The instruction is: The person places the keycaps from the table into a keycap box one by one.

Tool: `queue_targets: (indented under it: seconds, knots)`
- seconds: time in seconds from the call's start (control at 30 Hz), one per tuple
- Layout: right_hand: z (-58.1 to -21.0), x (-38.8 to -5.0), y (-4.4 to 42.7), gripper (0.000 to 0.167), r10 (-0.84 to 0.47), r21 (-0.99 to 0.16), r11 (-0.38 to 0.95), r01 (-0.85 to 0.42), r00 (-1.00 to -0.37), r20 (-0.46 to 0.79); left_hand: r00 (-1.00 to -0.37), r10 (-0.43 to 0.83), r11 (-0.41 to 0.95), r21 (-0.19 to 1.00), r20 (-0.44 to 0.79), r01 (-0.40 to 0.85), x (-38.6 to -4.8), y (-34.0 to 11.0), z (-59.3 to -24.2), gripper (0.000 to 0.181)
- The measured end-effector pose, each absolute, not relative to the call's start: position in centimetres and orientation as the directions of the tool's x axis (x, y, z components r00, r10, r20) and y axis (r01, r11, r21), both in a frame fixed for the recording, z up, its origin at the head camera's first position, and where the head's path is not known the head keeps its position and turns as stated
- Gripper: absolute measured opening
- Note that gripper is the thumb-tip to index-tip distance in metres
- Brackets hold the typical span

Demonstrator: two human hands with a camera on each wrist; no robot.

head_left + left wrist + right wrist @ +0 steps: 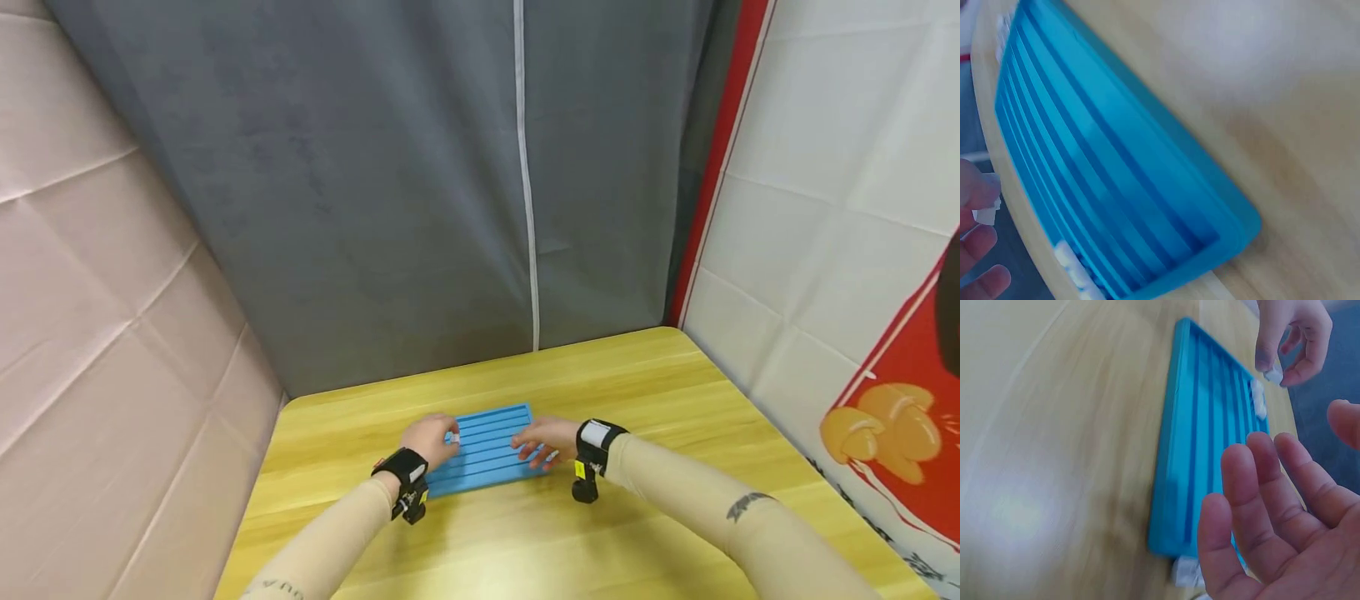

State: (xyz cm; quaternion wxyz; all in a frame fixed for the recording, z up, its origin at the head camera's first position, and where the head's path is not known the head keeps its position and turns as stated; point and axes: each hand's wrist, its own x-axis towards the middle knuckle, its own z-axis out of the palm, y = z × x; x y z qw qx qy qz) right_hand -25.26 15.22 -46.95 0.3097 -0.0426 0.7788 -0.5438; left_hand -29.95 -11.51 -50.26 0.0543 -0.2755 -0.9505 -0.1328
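Observation:
On the table lies a shallow blue ridged tray (491, 450), with long parallel grooves. My left hand (431, 437) hovers at the tray's left end and pinches a small white block (1274, 375) between thumb and fingertips. Just below that hand, several small white pieces (1074, 272) sit in a row in the tray's far grooves. Over the tray's right end is my right hand (1279, 519), its fingers spread and loosely bent, with nothing in them. Close to it, small white blocks (1186, 572) lie beside the tray's right end, partly hidden by the fingers.
The wood-grain table (517, 542) carries the tray near its middle. Behind its far edge hangs a grey curtain (375, 208). Pale cloth walls stand at the left (112, 333) and right (810, 167).

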Motion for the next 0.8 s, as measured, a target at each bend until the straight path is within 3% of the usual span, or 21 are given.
queue_targets:
  seconds: [0.37,0.8]
  knots:
    - [-48.5,-24.2,17.8,0.034,-0.321,-0.863,0.383,0.329,-0.829,-0.458,-0.892,0.394,0.889,0.155,0.223,0.431,-34.8,-11.0,-53.8,0.005]
    - [-49.6,-25.1,18.5,0.038,-0.32,-0.859,0.363,0.361,-0.817,-0.479,-0.898,0.384,0.903,0.118,0.217,0.414,-36.6,-10.2,-55.3,0.005]
